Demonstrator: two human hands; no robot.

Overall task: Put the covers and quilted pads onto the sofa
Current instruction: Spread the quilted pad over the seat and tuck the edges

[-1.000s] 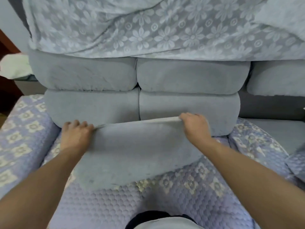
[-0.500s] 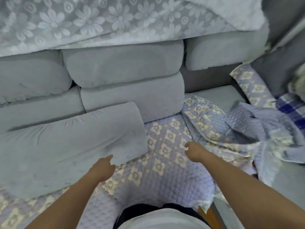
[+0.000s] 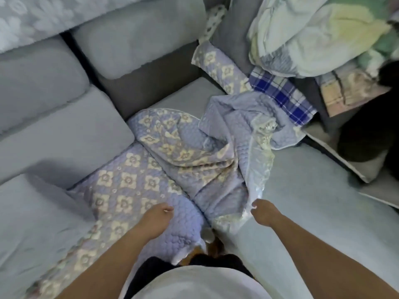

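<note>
Grey plush sofa; right hand fingers pinch crumpled quilted pad, left hand fingers loosely curled.

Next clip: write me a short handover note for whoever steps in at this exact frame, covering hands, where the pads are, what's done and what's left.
Left hand: loosely curled over the flat quilted pad, holding nothing.
Right hand: at the lace edge of the crumpled quilted pad; whether it grips cannot be told.
Done: the flat pad lies spread on the left seat, with a loose grey cushion partly on it.
Left: the crumpled pad is bunched between the seats, and the right seat is bare. Spread it there.
</note>
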